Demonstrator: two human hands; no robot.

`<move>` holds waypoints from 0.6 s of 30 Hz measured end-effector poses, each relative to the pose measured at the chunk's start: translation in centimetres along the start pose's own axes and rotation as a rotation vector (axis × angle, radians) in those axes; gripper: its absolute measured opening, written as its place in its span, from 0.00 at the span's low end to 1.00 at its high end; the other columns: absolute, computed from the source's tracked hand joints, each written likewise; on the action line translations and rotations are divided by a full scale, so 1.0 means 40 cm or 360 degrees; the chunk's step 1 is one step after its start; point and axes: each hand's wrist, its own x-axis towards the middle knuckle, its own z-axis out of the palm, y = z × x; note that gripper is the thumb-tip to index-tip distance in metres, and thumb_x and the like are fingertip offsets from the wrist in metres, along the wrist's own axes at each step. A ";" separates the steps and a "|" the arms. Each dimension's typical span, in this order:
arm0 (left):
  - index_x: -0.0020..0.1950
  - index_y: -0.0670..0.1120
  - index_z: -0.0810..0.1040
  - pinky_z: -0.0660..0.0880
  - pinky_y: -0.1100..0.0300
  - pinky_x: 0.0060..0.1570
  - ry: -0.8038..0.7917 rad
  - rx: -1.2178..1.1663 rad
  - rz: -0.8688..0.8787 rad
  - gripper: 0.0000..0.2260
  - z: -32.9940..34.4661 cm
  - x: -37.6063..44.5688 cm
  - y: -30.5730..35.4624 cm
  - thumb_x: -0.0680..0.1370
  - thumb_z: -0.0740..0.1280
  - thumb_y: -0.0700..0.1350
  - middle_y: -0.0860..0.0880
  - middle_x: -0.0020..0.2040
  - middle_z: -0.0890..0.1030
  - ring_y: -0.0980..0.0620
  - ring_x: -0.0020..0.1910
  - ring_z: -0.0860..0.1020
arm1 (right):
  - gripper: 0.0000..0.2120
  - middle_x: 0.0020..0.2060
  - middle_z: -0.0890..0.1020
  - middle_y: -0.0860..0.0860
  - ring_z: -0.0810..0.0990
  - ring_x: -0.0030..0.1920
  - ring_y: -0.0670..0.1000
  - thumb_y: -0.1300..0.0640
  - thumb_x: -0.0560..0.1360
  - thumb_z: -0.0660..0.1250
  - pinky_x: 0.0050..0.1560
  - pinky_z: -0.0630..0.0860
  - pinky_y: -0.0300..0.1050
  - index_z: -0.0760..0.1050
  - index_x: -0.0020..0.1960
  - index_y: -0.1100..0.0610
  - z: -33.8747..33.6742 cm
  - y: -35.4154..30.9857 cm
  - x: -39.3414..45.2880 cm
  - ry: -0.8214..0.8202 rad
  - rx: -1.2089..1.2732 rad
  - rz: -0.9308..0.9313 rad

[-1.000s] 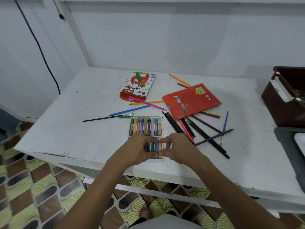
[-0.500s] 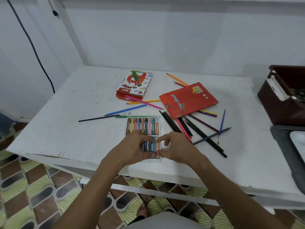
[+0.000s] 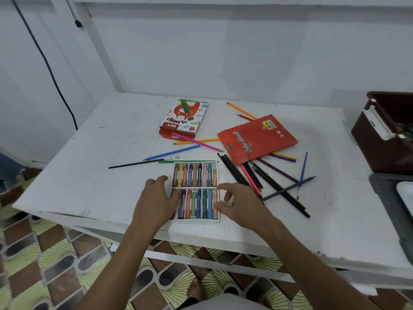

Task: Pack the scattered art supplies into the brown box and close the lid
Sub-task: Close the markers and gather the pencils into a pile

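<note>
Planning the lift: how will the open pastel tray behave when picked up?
The pastel tray looks thin, so it probably flexes. It has no lid, so its pastels could slide out if tilted. Likely light; gripping both sides seems safest.

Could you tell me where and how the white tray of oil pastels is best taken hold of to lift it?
Probably by its two long side walls, one hand from each side. The pastel tray lies flat near the table's front edge, shallow and open-topped, so tilting could spill the loose sticks. The left hand and right hand already flank it; keep it level.
</note>
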 end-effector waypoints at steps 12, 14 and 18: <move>0.64 0.44 0.72 0.78 0.57 0.36 -0.0463 -0.0285 -0.0274 0.22 -0.052 0.089 0.019 0.75 0.69 0.55 0.47 0.41 0.82 0.51 0.37 0.80 | 0.18 0.48 0.79 0.52 0.75 0.37 0.41 0.58 0.76 0.64 0.35 0.69 0.30 0.72 0.66 0.59 -0.006 -0.015 0.090 0.0064 0.0087 0.0256; 0.67 0.44 0.69 0.80 0.56 0.37 -0.0487 -0.0391 -0.0334 0.25 -0.051 0.094 0.015 0.75 0.70 0.53 0.46 0.40 0.82 0.51 0.36 0.81 | 0.17 0.50 0.81 0.54 0.77 0.41 0.45 0.57 0.76 0.66 0.37 0.73 0.35 0.74 0.63 0.60 -0.015 -0.018 0.109 0.0022 0.0128 0.0315; 0.58 0.47 0.74 0.80 0.56 0.40 -0.0526 -0.0401 -0.0270 0.15 -0.052 0.097 0.021 0.76 0.68 0.53 0.48 0.41 0.81 0.52 0.38 0.80 | 0.11 0.41 0.83 0.59 0.81 0.37 0.53 0.59 0.74 0.67 0.41 0.81 0.51 0.78 0.52 0.65 -0.016 -0.025 0.142 -0.0036 0.0113 0.0395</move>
